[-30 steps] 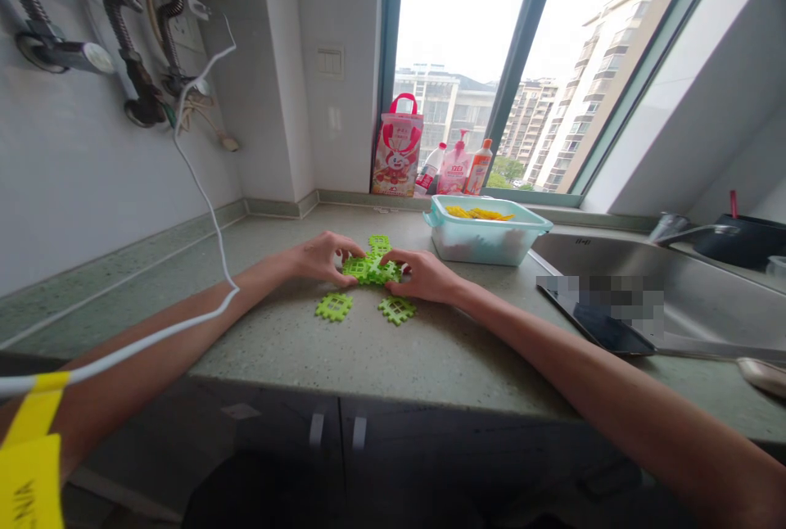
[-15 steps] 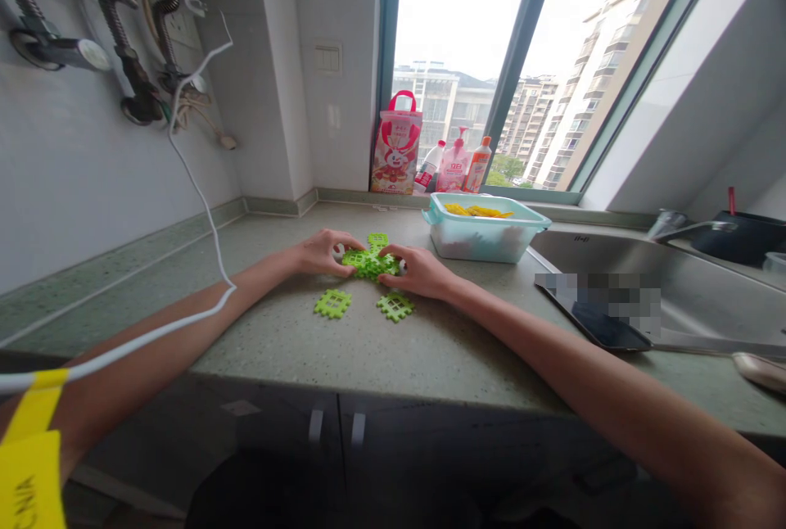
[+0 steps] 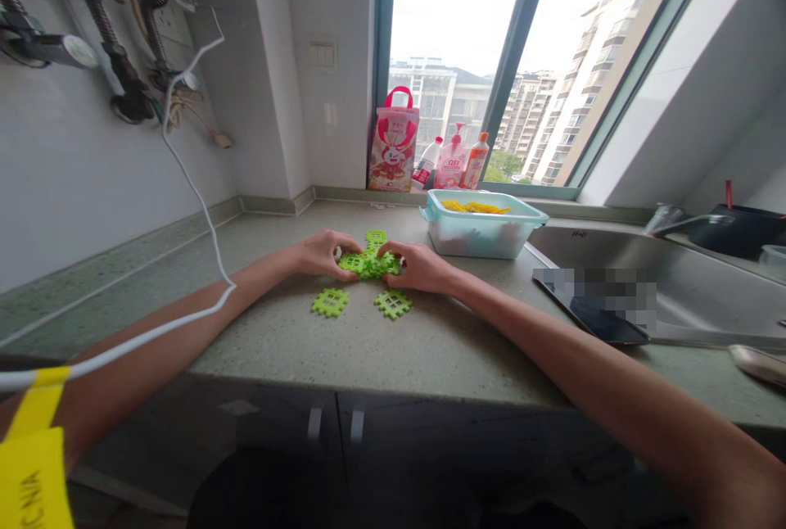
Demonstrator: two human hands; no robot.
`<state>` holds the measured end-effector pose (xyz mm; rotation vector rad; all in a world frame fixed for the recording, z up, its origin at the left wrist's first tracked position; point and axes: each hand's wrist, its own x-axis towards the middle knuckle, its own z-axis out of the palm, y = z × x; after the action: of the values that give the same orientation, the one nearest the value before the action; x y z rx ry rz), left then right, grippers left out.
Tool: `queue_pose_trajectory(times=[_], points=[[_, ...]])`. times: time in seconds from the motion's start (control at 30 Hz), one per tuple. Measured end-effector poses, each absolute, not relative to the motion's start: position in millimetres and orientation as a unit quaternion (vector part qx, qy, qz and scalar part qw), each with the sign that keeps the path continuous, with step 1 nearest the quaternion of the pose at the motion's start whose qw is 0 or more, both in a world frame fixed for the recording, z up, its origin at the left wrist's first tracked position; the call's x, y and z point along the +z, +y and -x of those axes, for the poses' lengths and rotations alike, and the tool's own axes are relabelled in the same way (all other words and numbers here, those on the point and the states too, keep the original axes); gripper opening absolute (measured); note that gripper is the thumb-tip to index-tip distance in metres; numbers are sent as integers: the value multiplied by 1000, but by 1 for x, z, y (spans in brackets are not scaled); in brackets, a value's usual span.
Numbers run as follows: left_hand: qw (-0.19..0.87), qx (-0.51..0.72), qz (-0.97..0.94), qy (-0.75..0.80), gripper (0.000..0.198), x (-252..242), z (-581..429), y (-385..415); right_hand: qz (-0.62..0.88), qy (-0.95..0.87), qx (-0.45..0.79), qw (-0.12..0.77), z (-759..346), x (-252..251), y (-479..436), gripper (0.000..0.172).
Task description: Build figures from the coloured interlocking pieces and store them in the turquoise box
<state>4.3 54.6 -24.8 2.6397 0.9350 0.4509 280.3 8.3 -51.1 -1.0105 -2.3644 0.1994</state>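
A cluster of joined green waffle-block tiles (image 3: 370, 259) lies on the speckled countertop (image 3: 381, 349). My left hand (image 3: 322, 253) pinches the cluster's left side with curled fingers. My right hand (image 3: 417, 265) grips its right side, fingers bent over the top. Two loose green tiles rest just in front: one (image 3: 330, 301) on the left and one (image 3: 393, 304) on the right, both flat on the counter and apart from my hands.
A pale teal tub (image 3: 482, 225) holding yellow pieces stands right of the cluster. A dark tablet (image 3: 593, 312) lies at the sink's edge, the steel sink (image 3: 688, 283) beyond. Bottles and a pink bag (image 3: 394, 140) line the window sill. A white cable (image 3: 196, 185) hangs at left.
Both hands stay on the green cluster with small finger shifts. The view has drifted slightly; the two loose tiles have not moved.
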Motion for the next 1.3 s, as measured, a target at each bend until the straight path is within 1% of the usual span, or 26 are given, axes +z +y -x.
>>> queue_pose_trajectory(times=[0.2,0.43,0.57,0.73,0.93,1.07,1.3], points=[[151,160,-925,310,54,-25,-5,55,369,-882,83,280,-281,-50,9,44],[167,149,-919,324,57,-21,-1,55,376,-878,105,277,-293,-51,14,39],[162,169,-905,354,59,-23,5,57,386,-859,133,308,-307,-54,22,38],[182,185,-899,353,54,-22,8,56,384,-850,158,324,-309,-56,26,38],[214,203,-886,357,55,-17,14,61,359,-859,176,319,-303,-51,18,38],[208,226,-871,384,58,-20,19,69,303,-879,214,299,-298,-36,2,41],[149,261,-870,392,66,-31,16,77,286,-891,295,194,-289,-8,-20,41]])
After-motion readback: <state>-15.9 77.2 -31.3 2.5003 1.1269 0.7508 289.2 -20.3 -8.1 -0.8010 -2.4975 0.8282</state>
